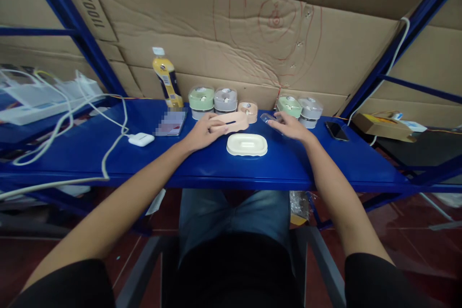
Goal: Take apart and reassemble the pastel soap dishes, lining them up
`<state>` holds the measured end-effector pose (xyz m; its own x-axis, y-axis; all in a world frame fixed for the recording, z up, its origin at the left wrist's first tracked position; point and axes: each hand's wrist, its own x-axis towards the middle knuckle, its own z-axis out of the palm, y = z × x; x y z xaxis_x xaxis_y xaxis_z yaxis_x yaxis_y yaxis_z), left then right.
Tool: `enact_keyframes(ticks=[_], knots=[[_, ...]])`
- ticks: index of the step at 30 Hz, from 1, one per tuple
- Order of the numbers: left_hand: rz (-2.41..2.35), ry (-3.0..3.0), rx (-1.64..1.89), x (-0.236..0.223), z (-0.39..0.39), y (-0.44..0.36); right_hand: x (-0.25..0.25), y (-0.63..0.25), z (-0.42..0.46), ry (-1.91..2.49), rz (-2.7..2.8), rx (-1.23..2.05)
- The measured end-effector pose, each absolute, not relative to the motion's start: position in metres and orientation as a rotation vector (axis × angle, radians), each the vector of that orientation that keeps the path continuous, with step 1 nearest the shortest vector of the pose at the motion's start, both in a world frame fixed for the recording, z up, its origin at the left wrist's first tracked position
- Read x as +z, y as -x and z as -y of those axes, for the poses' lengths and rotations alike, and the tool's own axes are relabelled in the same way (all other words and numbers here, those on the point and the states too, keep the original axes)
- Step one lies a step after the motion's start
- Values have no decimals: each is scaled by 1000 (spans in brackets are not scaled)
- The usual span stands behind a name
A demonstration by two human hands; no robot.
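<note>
My left hand (pixel 205 132) is closed on the near-left edge of a peach-coloured oval plastic piece (pixel 238 123) with a dark slot in it. Just in front of that piece, a cream oval base (pixel 247 145) with a raised middle lies on the blue table. Off to the right, my right hand (pixel 291 126) has its fingers around a clear plastic cover (pixel 267 118), partly hidden by the fingers. Behind the hands stand lidded boxes: a green one (pixel 201 98), a grey one (pixel 225 101), a small peach one (pixel 251 110), and another green (pixel 289 105) and grey one (pixel 311 110).
A yellow drink bottle (pixel 168 79) stands at the back left by a phone-like slab (pixel 171 122). A white earphone case (pixel 141 139) and loose white cables (pixel 114 147) lie left. On the right are a dark phone (pixel 337 131) and a cardboard box (pixel 382 127).
</note>
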<state>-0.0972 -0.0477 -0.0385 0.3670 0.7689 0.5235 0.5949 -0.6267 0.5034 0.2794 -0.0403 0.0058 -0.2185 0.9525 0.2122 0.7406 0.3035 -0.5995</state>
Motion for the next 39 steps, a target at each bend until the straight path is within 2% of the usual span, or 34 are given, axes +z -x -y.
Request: enact_keyframes(ticks=[9, 14, 20, 22, 27, 32, 39], knots=[[-1433, -2323, 949, -49, 33, 113, -5, -285, 33, 1735, 2276, 288], [-1403, -2395, 885, -46, 30, 116, -7, -288, 30, 1762, 2322, 289], [-1201, -2429, 1244, -34, 52, 100, -2, -293, 30, 1708, 2248, 319], [-1088, -2413, 1235, -32, 64, 85, 1, -292, 32, 1703, 2172, 290], [-1023, -2375, 965, -34, 77, 56, 9, -278, 45, 1374, 1982, 350], [-1036, -2337, 922, -38, 73, 52, 11, -244, 64, 957, 2191, 576], [-812, -2199, 994, -46, 68, 44, 12, -212, 77, 971, 2409, 402]])
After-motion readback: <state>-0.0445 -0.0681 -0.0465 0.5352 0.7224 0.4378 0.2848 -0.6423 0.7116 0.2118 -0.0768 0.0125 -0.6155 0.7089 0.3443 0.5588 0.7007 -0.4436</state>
